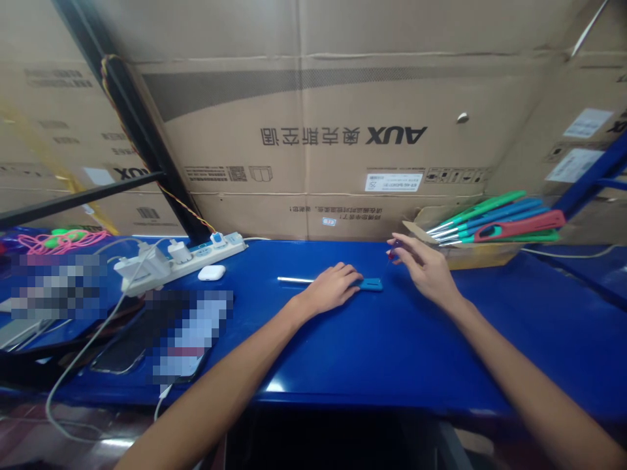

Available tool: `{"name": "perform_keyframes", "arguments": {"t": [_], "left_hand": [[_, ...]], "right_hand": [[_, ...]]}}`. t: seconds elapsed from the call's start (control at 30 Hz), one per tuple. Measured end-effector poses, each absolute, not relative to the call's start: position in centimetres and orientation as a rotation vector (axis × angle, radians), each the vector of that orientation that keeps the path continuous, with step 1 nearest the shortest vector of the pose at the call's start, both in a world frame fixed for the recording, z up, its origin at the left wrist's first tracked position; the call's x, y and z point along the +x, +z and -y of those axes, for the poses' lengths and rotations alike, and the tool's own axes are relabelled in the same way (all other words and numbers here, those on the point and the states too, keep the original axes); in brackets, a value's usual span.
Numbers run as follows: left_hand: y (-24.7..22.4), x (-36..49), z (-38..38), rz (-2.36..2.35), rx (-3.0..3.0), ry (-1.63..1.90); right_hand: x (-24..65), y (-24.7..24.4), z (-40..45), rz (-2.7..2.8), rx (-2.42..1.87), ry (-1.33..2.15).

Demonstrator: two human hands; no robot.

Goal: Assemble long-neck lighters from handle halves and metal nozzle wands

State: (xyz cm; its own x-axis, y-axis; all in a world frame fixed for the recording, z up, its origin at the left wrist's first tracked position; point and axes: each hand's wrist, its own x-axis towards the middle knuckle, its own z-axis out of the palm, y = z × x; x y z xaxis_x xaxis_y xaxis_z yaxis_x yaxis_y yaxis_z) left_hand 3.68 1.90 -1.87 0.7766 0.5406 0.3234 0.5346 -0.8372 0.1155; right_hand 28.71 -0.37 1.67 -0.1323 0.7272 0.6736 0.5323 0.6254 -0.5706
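Note:
A long-nosed lighter with a blue handle [372, 284] and a thin metal tube lies flat on the blue table, tube towards the left. My left hand [336, 287] is closed over its middle, pressing it to the tabletop. Just right of the handle's end, my right hand [425, 267] is raised and pinches a small screwdriver [394, 248] with a see-through purple-red grip. Its thin shaft slants down towards the table and is hard to make out. Part of the lighter is hidden under my left fingers.
Behind my right hand stands an open cardboard box [482, 257] of lighters with green, blue and red handles. On the left are a power strip [196, 262] with plugs and cables, a white earbud case [211, 273] and phones [147, 329]. Large cartons [235, 98] wall the back.

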Motion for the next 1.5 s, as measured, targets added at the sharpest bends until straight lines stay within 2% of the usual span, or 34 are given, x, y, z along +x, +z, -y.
{"name": "perform_keyframes", "arguments": {"t": [0.57, 1.17, 1.5], "left_hand": [[-1.9, 3.7, -1.8, -0.899, 2.949, 0.551], [-1.8, 3.7, -1.7, -0.937, 2.940, 0.520], [-2.0, 3.7, -1.8, -0.941, 2.940, 0.518]], "right_hand": [[28.5, 1.8, 0.6, 1.837, -0.972, 0.266], [28.8, 2.8, 0.8, 1.920, -0.996, 0.016], [28.7, 2.3, 0.4, 1.903, -0.935, 0.044]]}}
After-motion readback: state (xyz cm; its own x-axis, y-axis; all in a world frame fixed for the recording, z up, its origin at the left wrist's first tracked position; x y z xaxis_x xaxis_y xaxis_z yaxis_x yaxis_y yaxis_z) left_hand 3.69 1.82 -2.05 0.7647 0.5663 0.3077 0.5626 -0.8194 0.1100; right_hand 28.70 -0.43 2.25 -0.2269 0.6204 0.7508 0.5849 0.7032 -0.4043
